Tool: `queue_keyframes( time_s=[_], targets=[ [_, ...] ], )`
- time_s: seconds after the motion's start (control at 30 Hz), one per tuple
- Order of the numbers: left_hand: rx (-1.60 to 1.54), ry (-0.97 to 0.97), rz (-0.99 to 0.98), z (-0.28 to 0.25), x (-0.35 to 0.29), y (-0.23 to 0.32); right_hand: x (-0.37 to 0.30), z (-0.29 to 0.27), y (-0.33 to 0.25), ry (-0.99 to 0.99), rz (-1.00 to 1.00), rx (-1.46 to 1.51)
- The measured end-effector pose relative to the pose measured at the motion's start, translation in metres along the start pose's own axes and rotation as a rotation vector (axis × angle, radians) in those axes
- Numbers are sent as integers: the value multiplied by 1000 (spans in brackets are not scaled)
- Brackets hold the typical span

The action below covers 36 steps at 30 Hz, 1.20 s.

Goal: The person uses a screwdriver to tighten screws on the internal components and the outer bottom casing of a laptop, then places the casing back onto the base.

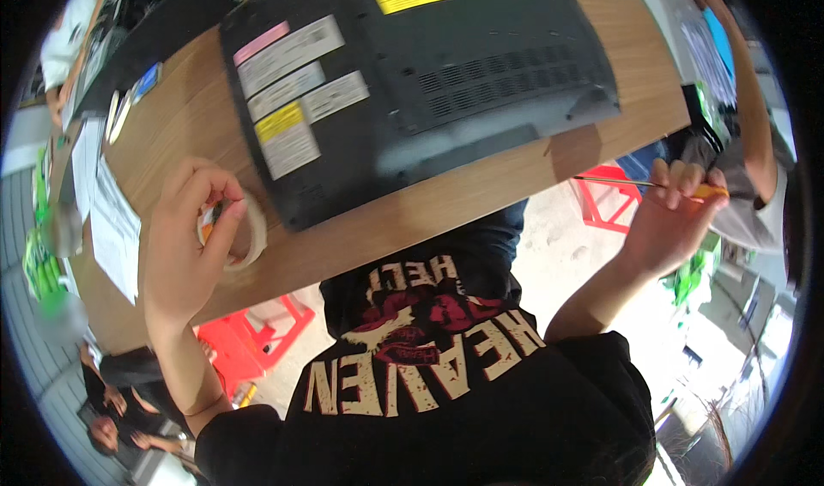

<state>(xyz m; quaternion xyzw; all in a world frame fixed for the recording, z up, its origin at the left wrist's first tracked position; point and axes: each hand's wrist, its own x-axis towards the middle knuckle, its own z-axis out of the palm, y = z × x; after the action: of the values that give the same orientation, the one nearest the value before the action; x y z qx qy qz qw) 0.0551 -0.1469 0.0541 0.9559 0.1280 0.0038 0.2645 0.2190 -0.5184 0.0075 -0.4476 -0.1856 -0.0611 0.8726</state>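
Our right hand (674, 215) grips a screwdriver (631, 182) beyond the surface (378, 228), shaft pointing left; our left hand (184, 246) curls narrow by a tape roll (255, 237) — its hold we can't tell. The laptop (386, 82) lies bottom-up, long axis slanting away rightward.

Head view: one wide fisheye, worn on the person's head, upright, facing steeply down. Nearest, lower edge: wearer's black printed fabric T-shirt (481, 439). Close range, mid-frame: bare left hand (184, 237), bare right hand (674, 215). Beyond: brown wood-grain table (412, 214), black plastic laptop (386, 100) cut by upper edge.
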Motion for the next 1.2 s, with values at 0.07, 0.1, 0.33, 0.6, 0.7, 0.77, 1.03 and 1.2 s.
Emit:
queue_keyframes(
  time_s=[0.07, 0.1, 0.33, 0.6, 0.7, 0.77, 1.03, 1.2],
  targets=[
    [-121, -96, 145, 6, 36, 41, -2, -11, -3, 41, -8, 43],
    [-124, -124, 230, 11, 51, 62, -5, -15, 0, 97, -4, 13],
    [-213, -301, 781, 88, 161, 158, -15, -43, 3, 355, -26, 16],
    [-105, -336, 690, 128, 218, 183, -22, -83, 8, 473, 33, 17],
    [-270, -249, 606, 128, 228, 174, -14, -98, 10, 493, 40, 7],
    [-266, -317, 584, 122, 227, 181, -5, -104, 13, 470, 49, 4],
    [-206, -285, 827, 149, 232, 200, 12, -112, 29, 439, 67, -18],
    [8, -182, 971, 150, 232, 204, 12, -114, 38, 509, 97, -65]
  ],
)
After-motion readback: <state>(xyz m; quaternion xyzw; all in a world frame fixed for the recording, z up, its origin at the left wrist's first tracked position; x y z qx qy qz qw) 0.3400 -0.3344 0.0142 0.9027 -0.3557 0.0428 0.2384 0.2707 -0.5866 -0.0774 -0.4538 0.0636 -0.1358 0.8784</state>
